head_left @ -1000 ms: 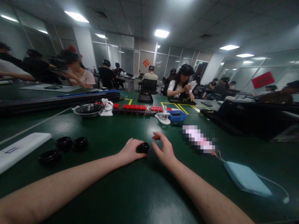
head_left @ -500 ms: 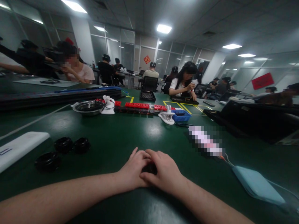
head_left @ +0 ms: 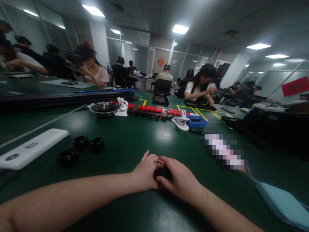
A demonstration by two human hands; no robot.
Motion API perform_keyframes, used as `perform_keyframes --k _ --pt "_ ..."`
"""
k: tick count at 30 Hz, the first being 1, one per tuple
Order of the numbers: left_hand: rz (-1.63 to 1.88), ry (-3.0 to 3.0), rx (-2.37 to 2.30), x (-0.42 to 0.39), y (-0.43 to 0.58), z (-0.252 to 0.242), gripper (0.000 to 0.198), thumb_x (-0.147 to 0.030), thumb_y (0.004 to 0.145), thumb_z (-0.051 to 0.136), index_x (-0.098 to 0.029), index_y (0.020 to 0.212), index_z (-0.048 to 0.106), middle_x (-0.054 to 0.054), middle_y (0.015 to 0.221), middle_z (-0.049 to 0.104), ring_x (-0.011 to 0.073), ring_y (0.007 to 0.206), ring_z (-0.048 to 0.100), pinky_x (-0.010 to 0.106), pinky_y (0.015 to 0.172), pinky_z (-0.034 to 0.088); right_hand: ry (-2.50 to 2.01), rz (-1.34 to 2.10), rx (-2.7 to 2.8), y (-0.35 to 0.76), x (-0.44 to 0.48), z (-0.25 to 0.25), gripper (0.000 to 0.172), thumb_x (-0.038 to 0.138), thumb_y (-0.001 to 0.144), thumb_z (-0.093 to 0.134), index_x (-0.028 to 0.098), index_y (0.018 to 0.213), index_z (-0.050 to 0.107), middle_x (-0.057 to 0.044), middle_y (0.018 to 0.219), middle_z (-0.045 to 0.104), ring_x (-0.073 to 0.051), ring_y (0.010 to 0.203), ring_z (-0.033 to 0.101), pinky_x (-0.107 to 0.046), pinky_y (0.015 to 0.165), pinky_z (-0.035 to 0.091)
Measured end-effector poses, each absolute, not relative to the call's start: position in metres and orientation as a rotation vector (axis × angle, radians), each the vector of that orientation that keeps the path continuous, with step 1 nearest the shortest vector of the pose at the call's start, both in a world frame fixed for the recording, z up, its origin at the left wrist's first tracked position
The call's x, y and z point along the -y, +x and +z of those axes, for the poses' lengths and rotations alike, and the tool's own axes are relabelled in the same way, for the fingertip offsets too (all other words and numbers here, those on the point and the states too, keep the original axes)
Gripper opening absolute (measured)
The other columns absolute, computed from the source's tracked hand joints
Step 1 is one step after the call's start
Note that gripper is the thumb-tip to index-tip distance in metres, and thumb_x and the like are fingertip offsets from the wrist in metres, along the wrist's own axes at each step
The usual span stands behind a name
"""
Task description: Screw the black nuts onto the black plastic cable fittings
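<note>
Both hands are together over the green table (head_left: 116, 209) at the near middle. Between them sits a glossy black coil (head_left: 166, 173), mostly covered by fingers. My left hand (head_left: 146, 173) curls around its left side, thumb raised. My right hand (head_left: 182, 178) wraps it from the right, with thumb in front and fingers over the top. The two hands' fingertips meet at the far side of it. To the left lie three glossy black coils, a front one (head_left: 68, 157), a rear one (head_left: 81, 143) and a right one (head_left: 97, 144).
A white oblong device (head_left: 36, 147) lies at left. Farther back are a metal bowl (head_left: 103, 112), red blocks (head_left: 151, 109), a white clip (head_left: 181, 122) and a blue bin (head_left: 196, 122). A light-blue pad (head_left: 283, 204) lies at right. A co-worker (head_left: 201, 87) sits opposite.
The view has turned left, so everything sits farther right in the picture. Both hands keep their hold on the black coil, and slightly more of it shows between them.
</note>
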State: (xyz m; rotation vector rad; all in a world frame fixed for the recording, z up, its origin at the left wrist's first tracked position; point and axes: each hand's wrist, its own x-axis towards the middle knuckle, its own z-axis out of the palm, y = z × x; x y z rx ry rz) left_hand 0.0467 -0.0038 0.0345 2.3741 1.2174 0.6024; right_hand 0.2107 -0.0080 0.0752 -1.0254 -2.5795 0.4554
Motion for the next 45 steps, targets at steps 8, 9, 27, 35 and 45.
perform_keyframes --k 8,9,27,35,45 --pt "0.582 2.365 -1.232 -0.0007 0.0446 0.0308 0.039 -0.037 0.061 0.071 -0.021 0.095 0.062 0.005 0.103 0.056 0.0259 0.106 0.045 0.056 0.103 0.008 -1.066 0.498 2.57 0.2109 0.0055 0.0749 0.066 0.03 0.067 0.068 0.018 0.125 0.037 -0.01 0.111 0.054 -0.023 0.1 0.052 -0.036 0.084 0.043" --pt "0.585 2.367 -1.228 -0.0009 0.0445 0.0304 0.039 -0.037 0.061 0.071 -0.022 0.095 0.062 0.004 0.103 0.056 0.0257 0.106 0.045 0.056 0.103 0.008 -1.089 0.509 2.558 0.2109 0.0048 0.0747 0.065 0.032 0.068 0.068 0.018 0.123 0.038 -0.01 0.11 0.054 -0.023 0.099 0.053 -0.036 0.083 0.044" --pt "0.626 2.352 -1.239 -0.0014 0.0437 0.0267 0.037 -0.04 0.064 0.068 -0.021 0.095 0.063 0.004 0.106 0.057 0.0263 0.106 0.046 0.057 0.102 0.009 -1.096 0.48 2.491 0.2115 0.005 0.0764 0.052 0.019 0.071 0.059 0.016 0.119 0.04 -0.011 0.107 0.055 -0.024 0.099 0.053 -0.04 0.084 0.046" --pt "0.624 2.337 -1.249 0.0001 0.0451 0.0318 0.038 -0.04 0.064 0.067 -0.021 0.097 0.062 0.003 0.105 0.057 0.0256 0.105 0.046 0.057 0.102 0.01 -0.942 0.454 2.49 0.2135 0.0058 0.0756 0.047 0.01 0.071 0.051 0.019 0.116 0.041 -0.009 0.105 0.055 -0.021 0.096 0.054 -0.038 0.084 0.045" --pt "0.627 2.339 -1.258 0.0005 0.0446 0.0301 0.036 -0.044 0.066 0.065 -0.023 0.095 0.062 0.003 0.104 0.057 0.0248 0.105 0.046 0.055 0.103 0.009 -1.051 0.511 2.456 0.2122 0.0033 0.0753 0.04 0.015 0.073 0.053 0.017 0.112 0.045 -0.009 0.102 0.058 -0.022 0.094 0.056 -0.038 0.082 0.047"
